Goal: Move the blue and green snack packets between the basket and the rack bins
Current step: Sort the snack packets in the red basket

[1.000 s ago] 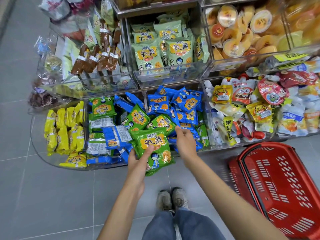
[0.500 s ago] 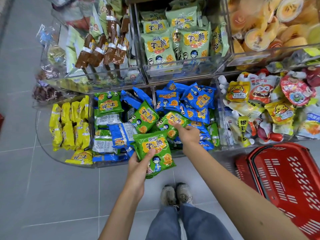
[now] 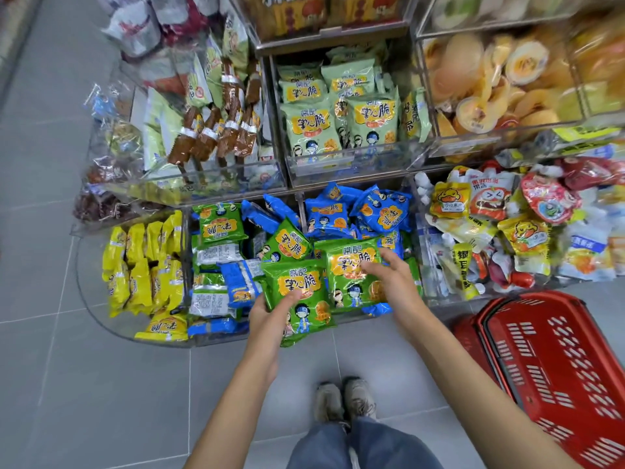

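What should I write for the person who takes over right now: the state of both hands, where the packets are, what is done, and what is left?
Left hand: holds the front green packet at its lower left edge.
Right hand: grips a second green packet, right beside the first.
Both are over the lower bins, where blue packets and other green packets lie mixed.
Red basket: on the floor to the right; no packet shows in it.
Done: two green packets are in the hands.
Left: probably put them in the basket, then fetch more.
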Action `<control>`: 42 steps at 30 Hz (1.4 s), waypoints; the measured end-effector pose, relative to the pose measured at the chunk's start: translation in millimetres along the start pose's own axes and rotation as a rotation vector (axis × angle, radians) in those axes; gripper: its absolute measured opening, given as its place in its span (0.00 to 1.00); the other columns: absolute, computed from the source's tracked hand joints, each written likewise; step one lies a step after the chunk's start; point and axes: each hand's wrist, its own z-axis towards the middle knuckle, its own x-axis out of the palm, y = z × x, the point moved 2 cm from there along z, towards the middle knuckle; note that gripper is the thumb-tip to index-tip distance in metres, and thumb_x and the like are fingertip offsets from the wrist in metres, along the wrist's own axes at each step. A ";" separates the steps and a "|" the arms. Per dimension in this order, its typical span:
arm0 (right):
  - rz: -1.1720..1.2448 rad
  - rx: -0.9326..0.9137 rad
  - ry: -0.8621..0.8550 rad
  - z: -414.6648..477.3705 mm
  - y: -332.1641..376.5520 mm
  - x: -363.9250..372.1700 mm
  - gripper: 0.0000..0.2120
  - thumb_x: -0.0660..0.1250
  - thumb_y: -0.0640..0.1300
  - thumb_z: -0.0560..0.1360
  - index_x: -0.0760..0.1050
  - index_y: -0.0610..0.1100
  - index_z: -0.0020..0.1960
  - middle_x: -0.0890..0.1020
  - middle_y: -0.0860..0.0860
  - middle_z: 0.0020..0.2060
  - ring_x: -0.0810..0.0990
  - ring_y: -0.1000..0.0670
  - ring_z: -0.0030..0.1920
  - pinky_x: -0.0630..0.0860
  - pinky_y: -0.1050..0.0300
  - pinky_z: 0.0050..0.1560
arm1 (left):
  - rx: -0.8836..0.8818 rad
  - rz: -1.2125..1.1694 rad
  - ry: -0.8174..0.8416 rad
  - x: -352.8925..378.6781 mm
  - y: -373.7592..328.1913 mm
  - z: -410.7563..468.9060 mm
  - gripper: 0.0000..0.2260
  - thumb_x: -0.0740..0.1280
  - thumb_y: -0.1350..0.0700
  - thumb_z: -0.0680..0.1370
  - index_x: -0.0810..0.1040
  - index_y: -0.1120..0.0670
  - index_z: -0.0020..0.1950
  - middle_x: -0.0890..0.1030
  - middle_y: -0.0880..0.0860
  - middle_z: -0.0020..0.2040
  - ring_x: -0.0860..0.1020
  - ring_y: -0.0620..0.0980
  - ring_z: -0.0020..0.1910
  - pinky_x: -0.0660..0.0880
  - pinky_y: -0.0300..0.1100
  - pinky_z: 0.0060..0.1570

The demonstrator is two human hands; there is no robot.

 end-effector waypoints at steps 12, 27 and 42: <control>-0.112 0.029 0.119 -30.1 -22.4 46.0 0.13 0.57 0.45 0.80 0.71 0.46 0.62 0.78 0.51 0.57 0.75 0.48 0.62 0.68 0.51 0.66 | -0.051 -0.076 0.218 19.7 -17.5 -12.2 0.24 0.73 0.45 0.63 0.76 0.48 0.57 0.85 0.48 0.45 0.84 0.46 0.44 0.80 0.41 0.39; -0.554 0.044 -0.189 112.5 17.0 53.9 0.22 0.67 0.60 0.71 0.68 0.41 0.40 0.72 0.45 0.38 0.71 0.45 0.46 0.68 0.48 0.42 | -0.084 -0.119 0.103 4.6 -31.6 34.9 0.09 0.71 0.55 0.72 0.72 0.45 0.43 0.77 0.44 0.42 0.73 0.43 0.40 0.76 0.37 0.33; -0.320 0.043 -0.228 109.9 17.3 50.5 0.34 0.72 0.46 0.71 0.59 0.41 0.70 0.67 0.48 0.48 0.70 0.50 0.39 0.69 0.51 0.46 | -0.141 -0.098 0.055 0.2 -31.6 29.9 0.11 0.71 0.53 0.68 0.75 0.47 0.49 0.80 0.42 0.38 0.79 0.38 0.35 0.72 0.31 0.21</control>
